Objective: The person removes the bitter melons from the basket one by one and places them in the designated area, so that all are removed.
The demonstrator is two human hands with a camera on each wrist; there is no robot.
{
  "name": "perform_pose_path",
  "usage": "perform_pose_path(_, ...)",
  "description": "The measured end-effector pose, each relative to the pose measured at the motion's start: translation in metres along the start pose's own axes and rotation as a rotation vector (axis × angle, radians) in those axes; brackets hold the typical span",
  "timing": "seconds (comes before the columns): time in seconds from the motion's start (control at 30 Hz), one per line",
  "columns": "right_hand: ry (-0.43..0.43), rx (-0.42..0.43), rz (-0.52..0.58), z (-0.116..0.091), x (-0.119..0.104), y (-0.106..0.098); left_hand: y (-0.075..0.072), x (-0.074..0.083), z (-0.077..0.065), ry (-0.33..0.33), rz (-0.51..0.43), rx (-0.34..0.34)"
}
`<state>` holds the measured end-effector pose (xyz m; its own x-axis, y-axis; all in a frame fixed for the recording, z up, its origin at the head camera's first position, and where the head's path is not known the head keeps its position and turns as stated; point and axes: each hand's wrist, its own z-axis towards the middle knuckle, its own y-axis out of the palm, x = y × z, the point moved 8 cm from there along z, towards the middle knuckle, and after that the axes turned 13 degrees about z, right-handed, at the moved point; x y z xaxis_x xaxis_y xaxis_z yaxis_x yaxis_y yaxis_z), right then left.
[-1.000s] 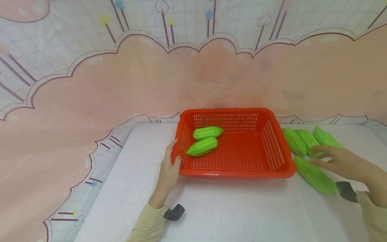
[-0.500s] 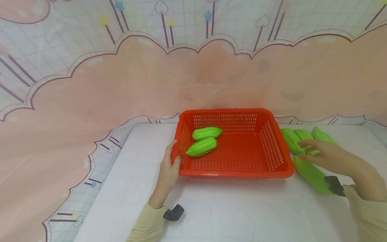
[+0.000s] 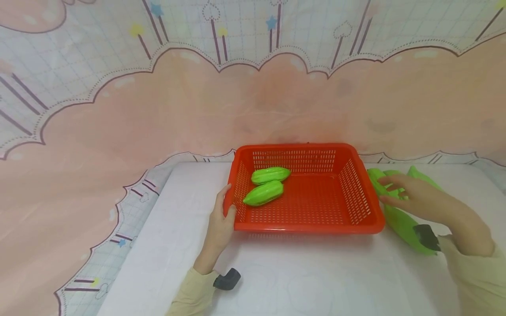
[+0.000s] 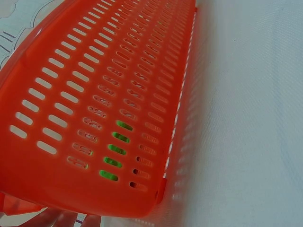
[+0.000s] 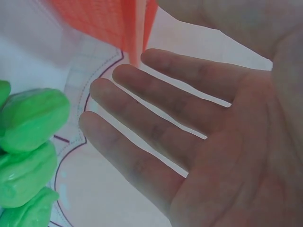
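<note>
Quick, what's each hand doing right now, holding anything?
Left hand: holding the red basket by its rim.
Right hand: open, holding nothing, near the green gourds.

From above and farthest back, the head camera faces forward and down over the table (image 3: 308, 281) to the cloth (image 3: 300, 109) past its far edge. Just off the near left corner of the basket (image 3: 308, 227), the left wrist camera looks closely along a slotted wall. The right wrist camera closely faces the palm of the right hand (image 5: 222, 146). All three share the basket; head and right wrist share the gourds (image 5: 35, 118).
</note>
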<state>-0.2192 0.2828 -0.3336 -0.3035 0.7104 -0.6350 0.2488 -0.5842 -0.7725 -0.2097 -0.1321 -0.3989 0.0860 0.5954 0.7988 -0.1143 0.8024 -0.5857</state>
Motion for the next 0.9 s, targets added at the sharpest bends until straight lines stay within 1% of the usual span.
perform_pose_path(0.23,-0.028,0.011,0.013,0.006,-0.010,-0.001,0.000,0.001,0.000,-0.003,-0.007,0.001)
perform_pose_path(0.47,-0.050,0.010,-0.004,0.015,-0.024,0.002,0.000,0.002,0.000,-0.001,0.002,0.006)
perform_pose_path(0.77,-0.044,-0.014,-0.008,0.026,-0.038,0.010,-0.001,0.001,0.000,0.007,-0.004,0.010)
perform_pose_path(0.9,-0.051,-0.018,-0.031,0.030,-0.042,0.014,0.000,0.000,0.000,0.009,-0.012,0.007)
